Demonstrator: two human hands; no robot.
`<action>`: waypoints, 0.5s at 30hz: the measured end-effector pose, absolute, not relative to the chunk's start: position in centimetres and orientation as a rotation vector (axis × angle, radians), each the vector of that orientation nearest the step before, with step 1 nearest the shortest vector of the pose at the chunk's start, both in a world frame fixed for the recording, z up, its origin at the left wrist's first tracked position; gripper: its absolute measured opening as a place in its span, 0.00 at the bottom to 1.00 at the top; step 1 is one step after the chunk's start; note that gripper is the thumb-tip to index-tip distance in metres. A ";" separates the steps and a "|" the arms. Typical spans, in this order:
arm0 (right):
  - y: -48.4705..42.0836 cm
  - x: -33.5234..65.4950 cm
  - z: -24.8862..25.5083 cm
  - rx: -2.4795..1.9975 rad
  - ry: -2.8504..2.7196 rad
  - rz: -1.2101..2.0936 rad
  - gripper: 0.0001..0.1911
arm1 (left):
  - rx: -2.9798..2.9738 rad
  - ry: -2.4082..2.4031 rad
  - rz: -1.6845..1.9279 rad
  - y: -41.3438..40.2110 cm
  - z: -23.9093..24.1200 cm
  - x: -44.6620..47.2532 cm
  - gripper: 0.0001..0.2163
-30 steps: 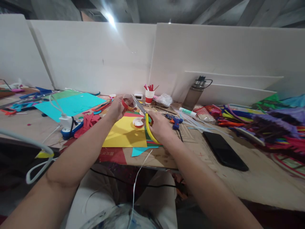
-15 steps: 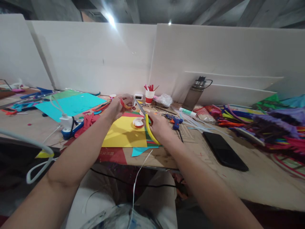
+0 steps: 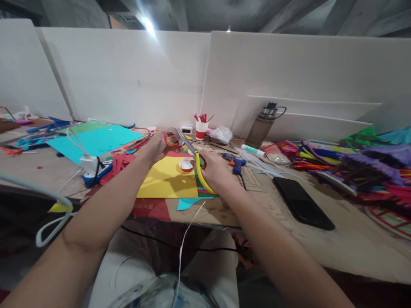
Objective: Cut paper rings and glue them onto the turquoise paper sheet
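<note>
My left hand point(image 3: 159, 144) is closed around a cut paper cup piece point(image 3: 174, 137) with a red band, held up above the table; its shape is partly hidden by the fingers. My right hand point(image 3: 212, 169) grips yellow-handled scissors point(image 3: 198, 170), whose metal blades point up and left to the edge of that piece. Whether the blades touch it, I cannot tell. Below the hands lies a yellow sheet point(image 3: 163, 179), and on it sits a short white ring with a red band point(image 3: 186, 165), like another cut part of a cup.
Behind the hands stands a paper cup point(image 3: 201, 130) with red sticks. To the right are a blue glue gun point(image 3: 237, 166), a bottle point(image 3: 261, 128), a glue stick point(image 3: 253, 150) and a black phone point(image 3: 303, 203). At left lie a turquoise sheet point(image 3: 96, 143) and a power strip point(image 3: 96, 172).
The cup piece in my left hand has turned slightly, showing more of its round side. The scissor blades have shifted a little; both hands stay in nearly the same place.
</note>
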State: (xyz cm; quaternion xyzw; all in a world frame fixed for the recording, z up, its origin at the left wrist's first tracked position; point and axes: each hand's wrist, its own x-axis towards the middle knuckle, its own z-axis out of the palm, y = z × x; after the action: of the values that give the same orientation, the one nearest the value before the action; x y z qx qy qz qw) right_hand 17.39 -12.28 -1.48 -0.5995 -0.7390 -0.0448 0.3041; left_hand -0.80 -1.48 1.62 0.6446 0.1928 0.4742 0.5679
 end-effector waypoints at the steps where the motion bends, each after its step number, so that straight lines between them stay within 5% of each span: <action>1: -12.3 17.4 -1.4 -1.587 -1.963 -0.115 0.21 | 1.524 0.448 1.106 -1.4 1.7 -0.9 0.07; 15: -12.1 17.4 -1.3 -1.569 -1.975 -0.071 0.16 | 1.466 0.621 1.257 -1.1 1.9 -1.0 0.11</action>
State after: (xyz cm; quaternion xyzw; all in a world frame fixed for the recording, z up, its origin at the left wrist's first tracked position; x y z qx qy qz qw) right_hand 17.43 -12.11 -1.34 -0.5925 -0.7455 -0.0267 0.3042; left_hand -1.04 -1.14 1.93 0.6135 0.2600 0.5263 0.5283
